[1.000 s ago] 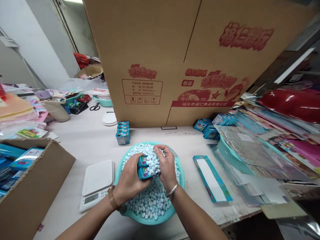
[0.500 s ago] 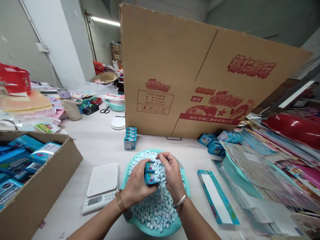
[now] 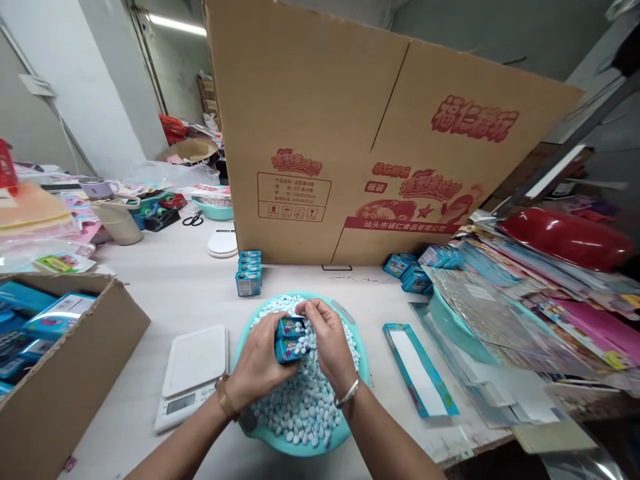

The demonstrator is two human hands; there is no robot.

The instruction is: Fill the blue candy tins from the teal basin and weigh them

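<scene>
My left hand (image 3: 261, 357) is wrapped round two small blue boxes (image 3: 287, 349), stacked one above the other and tilted over the bowl. Pale blue candies (image 3: 306, 339) cluster at the boxes' right-hand ends. Close against those ends is my right hand (image 3: 331, 343), its thumb and fingers pinched together; what sits between them is hidden. Below both hands stands a turquoise bowl (image 3: 300, 448) heaped with the same pale blue candies. A watch is on my left wrist and a silver bracelet on my right.
A white scale (image 3: 195, 363) and a carton of blue packs (image 3: 85, 373) lie left. Behind the bowl, small blue boxes (image 3: 249, 283) stand before a large upright cardboard box (image 3: 310, 100). A flat blue tray (image 3: 420, 373) and piled plastic sheets (image 3: 495, 320) are right.
My view has swung a little to the right, so the scene sits further left. Fewer candies cover the ends of the boxes. Both hands keep nearly the same hold.
</scene>
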